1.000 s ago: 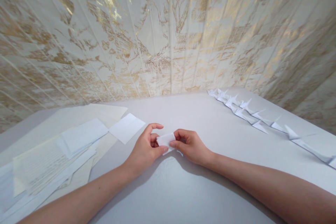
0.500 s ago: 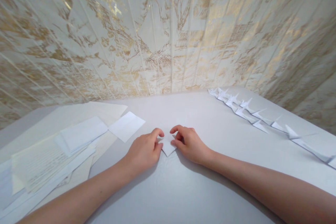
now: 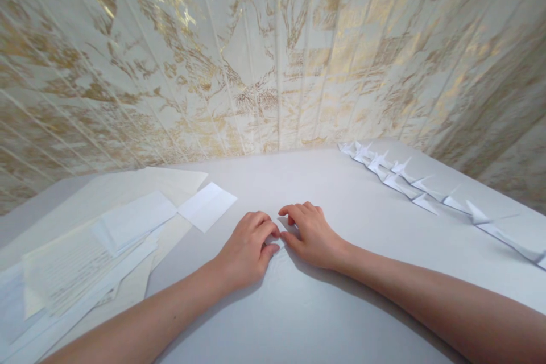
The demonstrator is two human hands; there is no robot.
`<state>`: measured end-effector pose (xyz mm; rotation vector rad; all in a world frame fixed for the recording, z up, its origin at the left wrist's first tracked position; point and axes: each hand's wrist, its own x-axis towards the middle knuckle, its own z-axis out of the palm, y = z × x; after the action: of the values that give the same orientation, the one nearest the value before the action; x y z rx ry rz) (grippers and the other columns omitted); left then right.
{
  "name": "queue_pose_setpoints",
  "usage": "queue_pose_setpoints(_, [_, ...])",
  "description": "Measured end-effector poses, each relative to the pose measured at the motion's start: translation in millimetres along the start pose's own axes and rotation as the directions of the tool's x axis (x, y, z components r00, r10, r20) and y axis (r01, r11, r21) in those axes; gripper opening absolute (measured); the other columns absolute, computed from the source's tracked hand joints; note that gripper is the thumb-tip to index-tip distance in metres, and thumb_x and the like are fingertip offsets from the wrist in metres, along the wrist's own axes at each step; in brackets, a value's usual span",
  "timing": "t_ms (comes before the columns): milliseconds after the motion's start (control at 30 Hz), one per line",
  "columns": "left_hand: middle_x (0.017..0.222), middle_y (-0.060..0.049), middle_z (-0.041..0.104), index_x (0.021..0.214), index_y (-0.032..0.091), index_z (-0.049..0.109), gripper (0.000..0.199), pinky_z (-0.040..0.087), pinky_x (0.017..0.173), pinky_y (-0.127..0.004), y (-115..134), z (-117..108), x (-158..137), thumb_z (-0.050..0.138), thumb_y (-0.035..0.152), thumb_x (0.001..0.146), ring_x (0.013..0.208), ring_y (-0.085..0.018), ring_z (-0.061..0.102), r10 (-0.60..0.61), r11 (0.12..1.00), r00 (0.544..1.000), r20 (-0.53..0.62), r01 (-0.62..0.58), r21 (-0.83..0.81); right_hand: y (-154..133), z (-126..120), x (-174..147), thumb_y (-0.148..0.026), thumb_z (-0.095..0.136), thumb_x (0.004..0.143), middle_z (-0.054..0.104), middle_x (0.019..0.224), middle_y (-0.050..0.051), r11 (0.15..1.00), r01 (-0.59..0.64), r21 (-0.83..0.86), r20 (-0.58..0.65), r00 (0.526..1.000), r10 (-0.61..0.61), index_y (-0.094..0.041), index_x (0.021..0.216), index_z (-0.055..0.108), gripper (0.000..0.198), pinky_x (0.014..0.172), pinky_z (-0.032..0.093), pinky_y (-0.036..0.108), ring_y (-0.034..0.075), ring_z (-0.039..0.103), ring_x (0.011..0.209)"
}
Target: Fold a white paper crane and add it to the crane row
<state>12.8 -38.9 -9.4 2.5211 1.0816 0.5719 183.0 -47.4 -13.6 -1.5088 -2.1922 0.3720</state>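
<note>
A small folded white paper (image 3: 277, 242) lies on the table between my two hands, and most of it is hidden by my fingers. My left hand (image 3: 249, 250) comes at it from the left, its thumb and curled fingers closed on the near part of the paper. On the other side, my right hand (image 3: 311, 234) rests on the table with bent fingers. Its thumb and index finger hold the paper's right and far side. The fingertips of both hands almost meet.
To the left lie a single white sheet (image 3: 207, 207), a stack of white paper (image 3: 139, 219), printed pages (image 3: 70, 267) and larger cream sheets. Several folded paper cranes (image 3: 394, 182) stand in rows along the right side. A gold-patterned curtain (image 3: 264, 68) hangs behind the table (image 3: 273, 318).
My left hand has moved right and a little nearer me, with its fingers curling over the paper. Less of the paper shows. My right hand has barely shifted.
</note>
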Motion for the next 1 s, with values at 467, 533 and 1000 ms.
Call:
queue_pose_setpoints(467, [0.087,-0.004,0.055,0.077,0.018,0.061,0.005,0.038,0.082,-0.036,-3.9,-1.2,7.7,0.057,0.018,0.074,0.087,-0.021,0.048,-0.142,0.989,0.988,0.063,0.144,-0.024,7.5,-9.7,4.8,-0.017,0.06,0.072,0.059,0.095,0.006,1.0,0.02,-0.001,0.145,0.989,-0.02,-0.02,0.118,0.049,0.048,0.082,0.031,0.038,0.023,0.047,0.092])
queue_pose_setpoints(533, [0.087,-0.005,0.054,0.079,0.018,0.06,0.008,0.038,0.081,-0.037,-3.5,0.1,7.1,0.059,0.018,0.072,0.087,-0.022,0.048,-0.154,0.988,0.987,0.047,0.154,0.005,5.6,-7.8,5.0,-0.019,0.06,0.073,0.06,0.095,0.007,1.0,-0.008,0.002,0.135,0.991,0.007,-0.019,0.117,0.05,0.045,0.082,0.031,0.038,0.023,0.047,0.091])
queue_pose_setpoints(1000, [0.082,-0.003,0.057,0.072,0.019,0.06,0.004,0.038,0.08,-0.034,-10.7,-6.5,13.6,0.063,0.017,0.069,0.084,-0.02,0.051,-0.242,0.969,0.966,0.094,0.237,0.066,-1.0,-3.6,-0.8,-0.032,0.06,0.076,0.055,0.102,0.009,0.995,0.001,-0.099,0.104,0.995,0.009,-0.024,0.124,0.046,0.051,0.084,0.03,0.039,0.025,0.043,0.095])
